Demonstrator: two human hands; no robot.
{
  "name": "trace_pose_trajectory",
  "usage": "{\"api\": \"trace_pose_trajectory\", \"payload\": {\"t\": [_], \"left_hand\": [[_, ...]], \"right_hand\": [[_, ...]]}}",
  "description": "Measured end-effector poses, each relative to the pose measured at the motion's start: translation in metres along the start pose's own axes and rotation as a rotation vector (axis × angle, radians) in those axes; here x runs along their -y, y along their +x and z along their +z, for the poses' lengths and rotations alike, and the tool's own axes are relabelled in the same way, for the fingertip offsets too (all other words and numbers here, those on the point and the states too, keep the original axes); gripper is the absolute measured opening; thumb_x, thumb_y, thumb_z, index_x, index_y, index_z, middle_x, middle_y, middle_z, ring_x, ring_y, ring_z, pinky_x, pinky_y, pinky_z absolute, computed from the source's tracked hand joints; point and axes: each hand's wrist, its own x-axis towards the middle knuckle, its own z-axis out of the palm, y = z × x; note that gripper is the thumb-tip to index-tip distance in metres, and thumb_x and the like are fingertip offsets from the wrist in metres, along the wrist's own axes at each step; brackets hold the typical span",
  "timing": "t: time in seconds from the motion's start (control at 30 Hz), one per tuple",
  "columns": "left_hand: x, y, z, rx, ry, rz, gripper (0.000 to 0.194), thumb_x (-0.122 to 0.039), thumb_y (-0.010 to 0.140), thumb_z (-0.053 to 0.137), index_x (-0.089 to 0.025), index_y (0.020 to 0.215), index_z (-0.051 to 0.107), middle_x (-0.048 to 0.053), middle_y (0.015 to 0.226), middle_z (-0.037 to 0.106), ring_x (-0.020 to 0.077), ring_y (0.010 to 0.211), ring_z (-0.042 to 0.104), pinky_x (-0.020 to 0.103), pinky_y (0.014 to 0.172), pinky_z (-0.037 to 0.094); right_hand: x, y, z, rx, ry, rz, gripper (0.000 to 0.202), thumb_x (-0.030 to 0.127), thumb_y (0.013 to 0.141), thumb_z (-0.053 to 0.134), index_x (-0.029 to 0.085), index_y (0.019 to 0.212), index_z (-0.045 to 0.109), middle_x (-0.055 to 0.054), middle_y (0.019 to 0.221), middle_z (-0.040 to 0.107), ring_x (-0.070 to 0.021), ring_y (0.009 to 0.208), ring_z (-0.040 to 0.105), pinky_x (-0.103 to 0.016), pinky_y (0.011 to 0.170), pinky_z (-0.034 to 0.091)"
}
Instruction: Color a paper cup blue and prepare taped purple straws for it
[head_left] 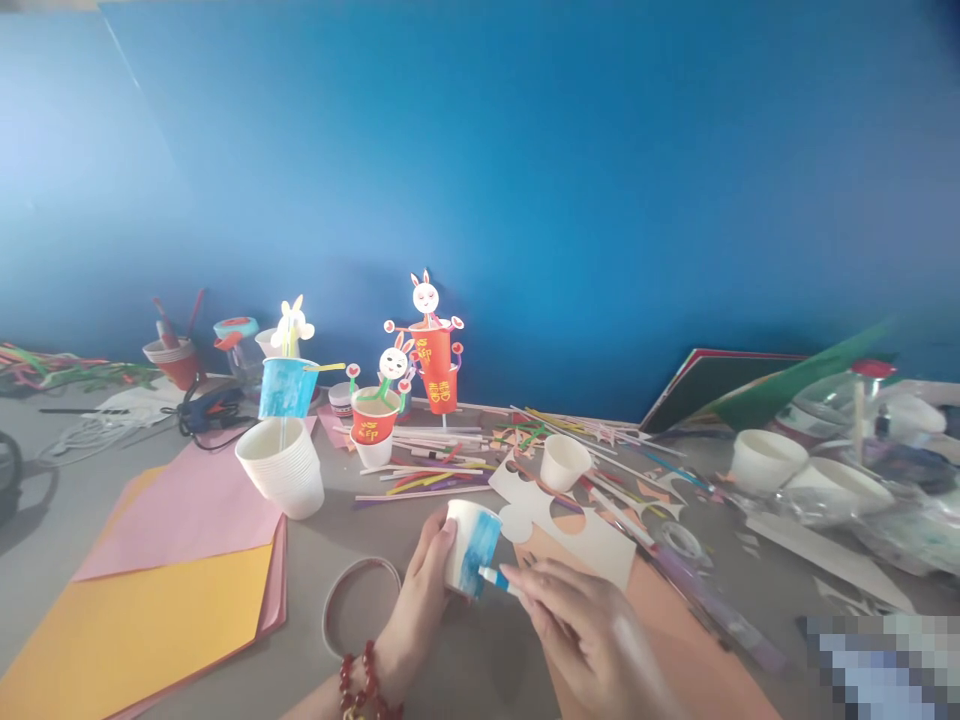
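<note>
A white paper cup [459, 562] with a blue coloured patch on its right side is held tilted in my left hand [421, 590], fingers wrapped round it. My right hand [577, 625] pinches a blue and white marker [498, 579], its tip at the blue patch. Red beads circle my left wrist. A roll of tape [361, 606] lies on the table left of that wrist. Farther back, a blue-coloured cup [288, 388] with a rabbit-shaped cutout stands on a stick above a stack of white cups [280, 468].
Red cup figures with rabbit faces [433, 345] stand near the blue wall. Pink and yellow paper sheets [172, 610] lie at left. Straws, paper scraps and a white cup [565, 462] cover the middle; cups [766, 458] and plastic packaging crowd the right.
</note>
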Motion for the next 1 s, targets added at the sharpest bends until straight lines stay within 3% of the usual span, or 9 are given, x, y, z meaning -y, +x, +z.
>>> {"api": "trace_pose_trajectory", "payload": {"t": [0.17, 0.27, 0.4, 0.53, 0.67, 0.9, 1.0], "left_hand": [[-0.002, 0.0, 0.0, -0.004, -0.111, -0.025, 0.048, -0.058, 0.089, 0.049, -0.024, 0.121, 0.054, 0.007, 0.102, 0.062, 0.0219, 0.083, 0.057, 0.028, 0.065, 0.048], [-0.004, 0.0, 0.0, 0.014, -0.104, -0.038, 0.052, -0.059, 0.088, 0.05, -0.025, 0.129, 0.048, 0.008, 0.117, 0.062, 0.0253, 0.096, 0.06, 0.03, 0.072, 0.05], [-0.007, -0.003, 0.0, -0.001, -0.036, -0.044, 0.056, -0.058, 0.087, 0.053, -0.025, 0.131, 0.045, 0.006, 0.108, 0.066, 0.0261, 0.099, 0.062, 0.032, 0.079, 0.049], [-0.011, -0.007, 0.002, -0.008, 0.012, -0.021, 0.05, -0.058, 0.085, 0.055, -0.026, 0.123, 0.048, 0.005, 0.11, 0.067, 0.0262, 0.102, 0.062, 0.031, 0.081, 0.048], [-0.01, -0.008, 0.002, 0.001, 0.03, 0.002, 0.05, -0.06, 0.084, 0.055, -0.026, 0.12, 0.048, 0.005, 0.114, 0.066, 0.0262, 0.103, 0.061, 0.031, 0.082, 0.048], [-0.005, -0.005, 0.002, 0.022, -0.036, 0.028, 0.053, -0.061, 0.083, 0.057, -0.026, 0.12, 0.045, 0.005, 0.113, 0.063, 0.0233, 0.095, 0.06, 0.029, 0.075, 0.047], [-0.007, -0.004, 0.002, 0.006, -0.029, -0.001, 0.053, -0.062, 0.084, 0.054, -0.028, 0.122, 0.044, 0.004, 0.108, 0.063, 0.0206, 0.085, 0.059, 0.028, 0.068, 0.047]], "right_hand": [[0.004, 0.0, 0.0, 0.115, -0.018, -0.069, 0.028, 0.017, 0.097, 0.045, 0.024, 0.105, 0.071, -0.001, 0.073, 0.069, -0.0141, 0.059, 0.062, -0.023, 0.055, 0.045], [0.0, 0.001, -0.004, 0.011, 0.002, -0.014, 0.03, 0.02, 0.099, 0.043, 0.023, 0.113, 0.069, -0.003, 0.077, 0.07, -0.0147, 0.06, 0.063, -0.023, 0.054, 0.048], [-0.014, 0.001, -0.008, -0.116, -0.076, 0.057, 0.026, 0.024, 0.1, 0.048, 0.024, 0.118, 0.067, -0.006, 0.094, 0.075, -0.0184, 0.08, 0.072, -0.023, 0.067, 0.056], [-0.021, -0.001, -0.008, -0.153, -0.149, 0.047, 0.026, 0.023, 0.101, 0.046, 0.024, 0.116, 0.068, -0.007, 0.1, 0.076, -0.02, 0.09, 0.073, -0.024, 0.073, 0.057], [-0.019, -0.002, -0.007, -0.176, -0.191, 0.044, 0.027, 0.021, 0.101, 0.045, 0.023, 0.118, 0.066, -0.008, 0.099, 0.075, -0.0195, 0.085, 0.073, -0.025, 0.071, 0.056], [-0.001, -0.001, -0.005, 0.08, -0.143, -0.074, 0.027, 0.02, 0.098, 0.046, 0.024, 0.109, 0.07, -0.002, 0.073, 0.069, -0.0155, 0.06, 0.064, -0.024, 0.054, 0.044], [0.002, -0.002, -0.007, 0.066, -0.145, -0.087, 0.027, 0.02, 0.1, 0.045, 0.022, 0.109, 0.07, -0.002, 0.07, 0.067, -0.0151, 0.058, 0.061, -0.025, 0.053, 0.042]]}}
